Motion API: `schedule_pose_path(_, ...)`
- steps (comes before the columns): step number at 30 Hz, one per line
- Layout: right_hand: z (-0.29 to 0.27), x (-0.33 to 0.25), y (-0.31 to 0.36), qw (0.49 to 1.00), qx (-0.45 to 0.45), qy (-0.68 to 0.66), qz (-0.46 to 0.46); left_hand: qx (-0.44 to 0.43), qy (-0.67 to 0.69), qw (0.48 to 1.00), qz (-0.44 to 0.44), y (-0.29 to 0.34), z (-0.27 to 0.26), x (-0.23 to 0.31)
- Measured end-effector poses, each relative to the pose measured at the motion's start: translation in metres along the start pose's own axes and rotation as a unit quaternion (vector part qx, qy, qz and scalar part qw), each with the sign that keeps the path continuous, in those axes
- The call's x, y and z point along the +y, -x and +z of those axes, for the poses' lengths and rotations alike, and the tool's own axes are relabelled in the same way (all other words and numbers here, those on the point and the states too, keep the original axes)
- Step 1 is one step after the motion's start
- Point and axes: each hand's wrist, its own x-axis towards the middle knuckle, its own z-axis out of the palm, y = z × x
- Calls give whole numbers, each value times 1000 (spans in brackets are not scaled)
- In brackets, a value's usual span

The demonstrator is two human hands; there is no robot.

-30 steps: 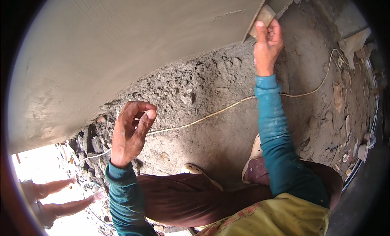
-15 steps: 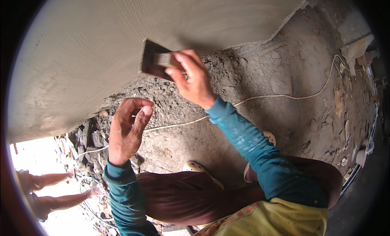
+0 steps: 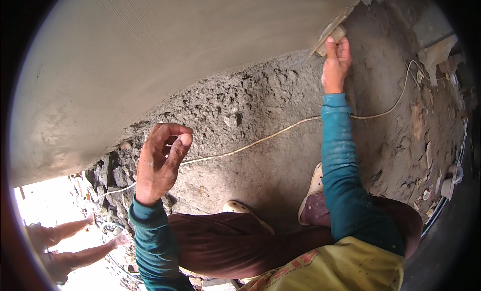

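Note:
My right hand grips a plastering float by the block on its back. The float stands tilted, nearly edge-on, at the lower right edge of a smooth grey plastered wall. Up in the air at centre left, my left hand is loosely curled, thumb tip against or close to the index fingertip. Nothing shows between its fingers. Below the wall lies rough, crumbly mortar on the ground.
A pale cable crosses the ground from left to right. Broken stones lie at the left. Another person's bare legs show at lower left. A torn sheet and debris are at the right. My clog rests on the dirt.
My right hand has carried the float rightward and up along the wall's lower edge, turning it nearly edge-on. My left hand has hardly moved.

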Motion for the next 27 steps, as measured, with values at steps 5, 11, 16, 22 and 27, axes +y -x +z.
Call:
schedule_pose_path(5,40,17,38,996,-16,76,-50,-1,-48,999,17,2,-4,-3)
schedule_pose_path(11,142,-6,130,985,-53,140,-84,20,-5,1000,-7,9,-9,-1)
schedule_pose_path(16,205,-17,188,975,-151,117,-111,24,-7,1000,-9,15,-15,-1)
schedule_pose_path(22,203,-60,181,959,-269,-36,-85,34,22,999,-9,24,-22,-8)
schedule_pose_path(27,109,-83,42,984,-36,-169,-35,28,-14,999,28,25,-29,-2)
